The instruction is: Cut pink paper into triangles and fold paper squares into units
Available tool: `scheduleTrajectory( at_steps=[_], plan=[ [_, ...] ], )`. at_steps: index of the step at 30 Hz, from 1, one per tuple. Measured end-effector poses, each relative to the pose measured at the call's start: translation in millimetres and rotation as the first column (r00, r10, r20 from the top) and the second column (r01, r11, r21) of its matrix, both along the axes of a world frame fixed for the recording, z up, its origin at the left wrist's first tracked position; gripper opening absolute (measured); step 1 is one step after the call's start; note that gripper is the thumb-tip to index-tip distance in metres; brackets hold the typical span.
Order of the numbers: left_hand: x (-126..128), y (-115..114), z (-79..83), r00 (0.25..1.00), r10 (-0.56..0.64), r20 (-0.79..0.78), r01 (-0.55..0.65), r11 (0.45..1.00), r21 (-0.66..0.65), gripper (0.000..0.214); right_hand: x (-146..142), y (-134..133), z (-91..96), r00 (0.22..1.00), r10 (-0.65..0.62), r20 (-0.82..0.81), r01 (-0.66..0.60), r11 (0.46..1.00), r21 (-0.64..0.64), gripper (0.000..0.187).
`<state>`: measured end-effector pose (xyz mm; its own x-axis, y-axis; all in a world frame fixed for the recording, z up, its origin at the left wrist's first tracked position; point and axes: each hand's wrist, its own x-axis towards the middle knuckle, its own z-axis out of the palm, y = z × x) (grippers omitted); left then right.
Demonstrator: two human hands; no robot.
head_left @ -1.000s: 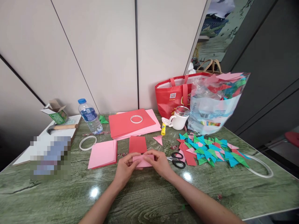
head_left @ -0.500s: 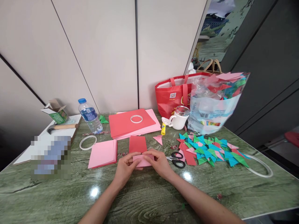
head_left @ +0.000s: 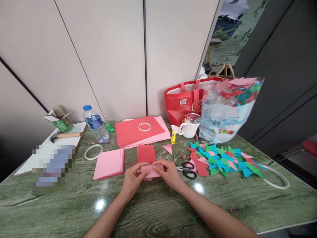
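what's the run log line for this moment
left hand: holds pink paper | right hand: holds same paper | paper: folded, over green table | nearby: scissors, red sheet

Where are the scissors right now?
In the head view, the scissors lie on the green table just right of the right hand, left of the pile of folded paper triangles.

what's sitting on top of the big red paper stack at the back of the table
A white tape ring lies on the big red paper stack. Pink sheets peek from beneath; how many is hidden.
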<state>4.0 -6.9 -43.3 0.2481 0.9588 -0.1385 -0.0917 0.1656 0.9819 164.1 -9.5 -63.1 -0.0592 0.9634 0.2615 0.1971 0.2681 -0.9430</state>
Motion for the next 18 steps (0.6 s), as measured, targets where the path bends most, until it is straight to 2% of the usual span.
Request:
scheduleTrajectory(
  at_steps=[6, 12, 18],
  plan=[
    [-0.2, 0.6, -1.7, 1.0, -0.008, -0.003, 0.008, 1.0, 0.01, 0.039, 0.1, 0.1, 0.9, 1.0, 0.0, 0.012, 0.0, 1.0, 0.015, 0.014],
    [-1.6, 1.8, 0.5, 0.985, -0.018, -0.17, 0.042, 0.99, 0.137, 0.036, 2.2, -0.4, 5.8, 0.997, 0.016, 0.07, -0.021, 0.998, 0.065, 0.012],
    [-4.8, 3.7, -2.6, 0.963, -0.016, -0.27, 0.08, 0.97, 0.228, 0.026, 3.4, 0.1, 5.0, 0.999, 0.011, 0.045, -0.011, 1.0, 0.004, 0.013]
  ],
)
